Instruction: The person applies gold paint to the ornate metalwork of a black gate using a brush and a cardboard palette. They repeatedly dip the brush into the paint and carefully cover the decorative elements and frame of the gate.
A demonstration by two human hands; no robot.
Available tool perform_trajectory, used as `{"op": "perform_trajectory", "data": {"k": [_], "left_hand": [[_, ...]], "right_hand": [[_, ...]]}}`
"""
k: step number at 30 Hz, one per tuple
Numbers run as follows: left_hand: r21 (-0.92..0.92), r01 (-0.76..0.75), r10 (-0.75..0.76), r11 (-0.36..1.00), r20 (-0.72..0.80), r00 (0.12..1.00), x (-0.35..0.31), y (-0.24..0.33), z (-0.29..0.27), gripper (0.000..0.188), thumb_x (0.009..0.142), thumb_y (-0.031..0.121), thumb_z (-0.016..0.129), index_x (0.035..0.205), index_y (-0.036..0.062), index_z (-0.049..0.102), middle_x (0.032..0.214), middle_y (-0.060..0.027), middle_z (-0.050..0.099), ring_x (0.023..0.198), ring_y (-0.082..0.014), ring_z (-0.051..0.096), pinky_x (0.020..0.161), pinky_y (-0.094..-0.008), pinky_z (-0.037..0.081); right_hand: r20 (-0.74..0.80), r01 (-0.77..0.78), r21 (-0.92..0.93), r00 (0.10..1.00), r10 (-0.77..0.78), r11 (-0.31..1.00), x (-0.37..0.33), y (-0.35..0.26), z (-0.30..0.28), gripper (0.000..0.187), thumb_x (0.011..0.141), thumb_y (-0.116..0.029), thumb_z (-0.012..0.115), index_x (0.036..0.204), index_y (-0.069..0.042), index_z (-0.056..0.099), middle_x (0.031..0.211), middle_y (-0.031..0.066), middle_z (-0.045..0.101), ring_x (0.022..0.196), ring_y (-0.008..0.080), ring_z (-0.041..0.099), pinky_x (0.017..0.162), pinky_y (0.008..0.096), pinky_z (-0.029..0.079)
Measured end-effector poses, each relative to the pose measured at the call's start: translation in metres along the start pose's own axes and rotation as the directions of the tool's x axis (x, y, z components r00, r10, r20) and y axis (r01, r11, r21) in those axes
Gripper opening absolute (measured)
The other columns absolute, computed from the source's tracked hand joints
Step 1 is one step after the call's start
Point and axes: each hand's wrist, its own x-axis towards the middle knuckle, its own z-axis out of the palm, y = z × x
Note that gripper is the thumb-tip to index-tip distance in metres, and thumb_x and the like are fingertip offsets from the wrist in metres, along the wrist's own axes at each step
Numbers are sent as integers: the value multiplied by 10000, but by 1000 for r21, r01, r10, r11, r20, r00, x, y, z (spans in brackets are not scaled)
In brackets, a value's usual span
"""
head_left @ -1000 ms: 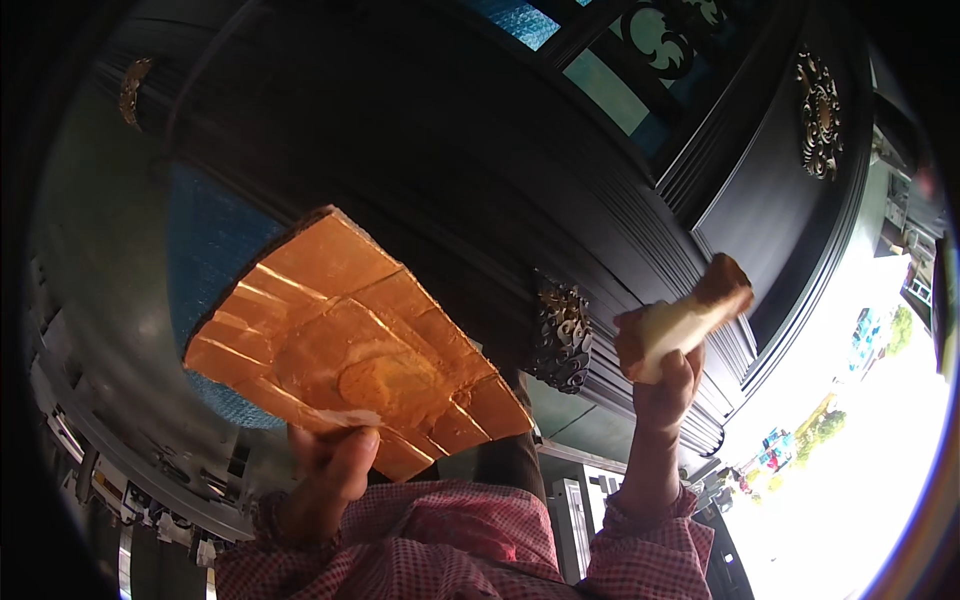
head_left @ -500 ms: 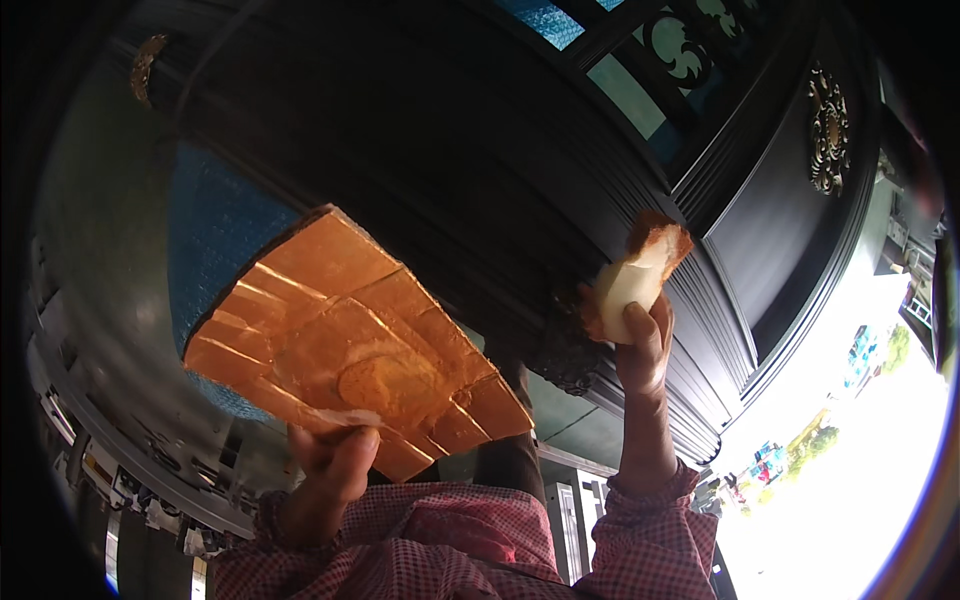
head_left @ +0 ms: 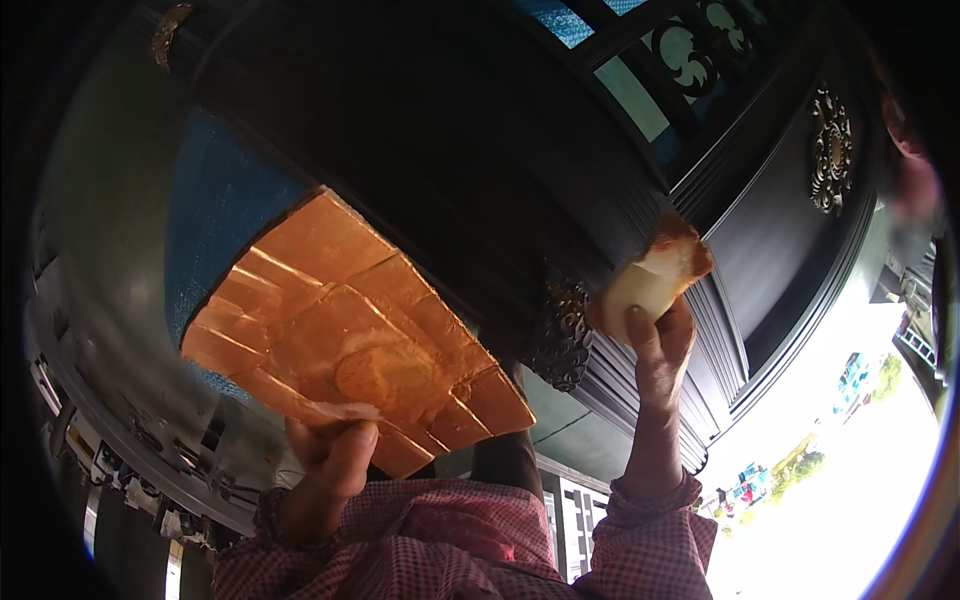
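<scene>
A flat four-sided board with a shiny copper-gold coat tilts up in front of me. My left hand is closed on its near edge, thumb on top, beside a small pale scrap or bare patch. In the middle of the board is a duller, rough round patch. My right hand grips a pale sponge whose far end is stained orange-brown. The sponge is before the dark ridged moulding of a large black wooden piece; whether they touch, I cannot tell. A dark carved ornament lies left of this hand.
Blue wrapping shows behind the board. The black piece has scroll cut-outs and a gold-touched carved crest. A blurred pinkish shape is at the right edge. Bright daylight fills the lower right; a grey-green floor lies left.
My right hand and the sponge have shifted slightly right, and the sponge has turned a little. The carved ornament left of it shows more fully. The board has hardly moved.
</scene>
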Motion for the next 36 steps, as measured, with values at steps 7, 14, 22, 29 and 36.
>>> {"op": "perform_trajectory", "data": {"k": [7, 14, 22, 29, 36], "left_hand": [[51, 34, -25, 998, -163, 986, -28, 2, 18, 571, 707, 19, 508, 1226, -60, 283, 1138, -131, 423, 1015, -174, 422, 878, -309, 374], [111, -33, 71, 993, -357, 931, -75, -19, 39, 425, 687, 55, 544, 1080, -32, 409, 989, -98, 501, 865, -151, 476, 791, -276, 394], [23, -16, 25, 1000, -488, 872, -78, -2, 53, 257, 673, 46, 529, 922, -13, 512, 842, -76, 542, 781, -146, 496, 733, -258, 403], [-25, -49, 28, 998, -540, 841, -79, 4, 54, 224, 667, 68, 534, 876, -12, 543, 816, -74, 556, 750, -149, 497, 733, -262, 397], [-41, -21, -2, 999, -502, 865, -87, -1, 45, 346, 672, 74, 537, 1000, -26, 492, 928, -97, 527, 833, -161, 482, 783, -279, 390]], "right_hand": [[217, 284, -492, 955, -200, 823, 0, -2, 11, 308, 677, -130, 697, 932, -14, 571, 757, 89, 605, 651, 184, 595, 596, 293, 489], [142, 270, -347, 962, -234, 898, -2, -12, 12, 265, 692, -101, 674, 917, -2, 574, 760, 84, 613, 672, 168, 612, 612, 289, 503], [174, 324, -317, 944, -281, 891, -22, -5, 8, 241, 693, -89, 664, 892, 18, 579, 774, 101, 625, 662, 152, 608, 596, 272, 477], [294, 419, -430, 902, -315, 799, -12, -5, 25, 273, 689, -92, 684, 916, 11, 574, 744, 98, 610, 656, 156, 601, 601, 284, 483], [152, 397, -456, 917, -370, 797, 0, -17, 24, 266, 720, -107, 666, 937, 17, 574, 751, 89, 622, 645, 137, 598, 573, 250, 464]]}}
